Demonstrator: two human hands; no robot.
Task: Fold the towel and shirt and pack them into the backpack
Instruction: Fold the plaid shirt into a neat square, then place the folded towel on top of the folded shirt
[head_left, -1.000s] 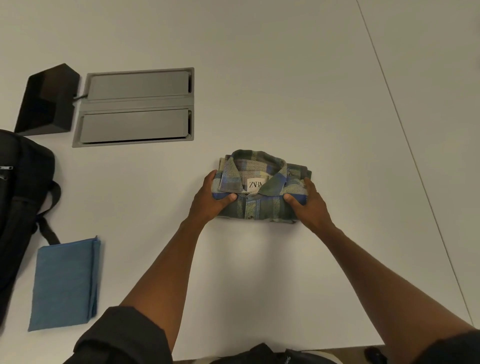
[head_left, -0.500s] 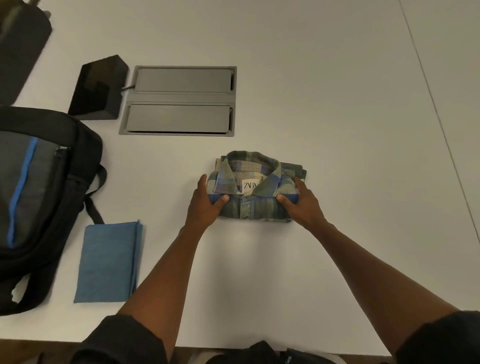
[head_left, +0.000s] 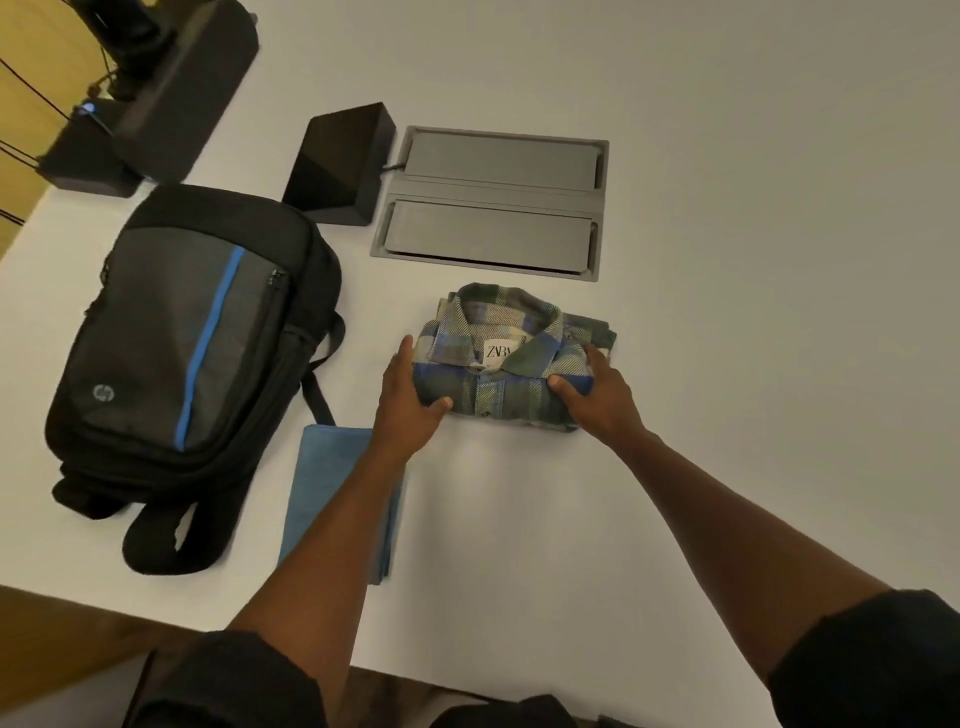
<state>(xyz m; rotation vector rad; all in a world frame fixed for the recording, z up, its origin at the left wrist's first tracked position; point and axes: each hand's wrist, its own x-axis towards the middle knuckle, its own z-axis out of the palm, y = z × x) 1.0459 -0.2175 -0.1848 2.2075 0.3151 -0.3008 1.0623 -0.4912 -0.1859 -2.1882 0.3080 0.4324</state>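
A folded plaid shirt (head_left: 514, 358) in green, blue and cream lies on the white table (head_left: 727, 260), collar and label facing up. My left hand (head_left: 408, 400) grips its left edge, thumb on top. My right hand (head_left: 597, 397) grips its right edge the same way. A folded blue towel (head_left: 322, 493) lies flat to the left, partly under my left forearm. A black and grey backpack (head_left: 192, 358) with a blue stripe lies on its back at the table's left, zipped closed as far as I can see.
A grey recessed cable hatch (head_left: 493, 208) sits just behind the shirt. A black wedge-shaped box (head_left: 343, 161) stands next to it. Dark equipment with cables (head_left: 150, 98) occupies the far left corner. The table's front edge runs close below the backpack straps.
The view has swung left, so the backpack now shows whole. Both hands stay on the shirt's sides, and the shirt has not visibly shifted on the table.
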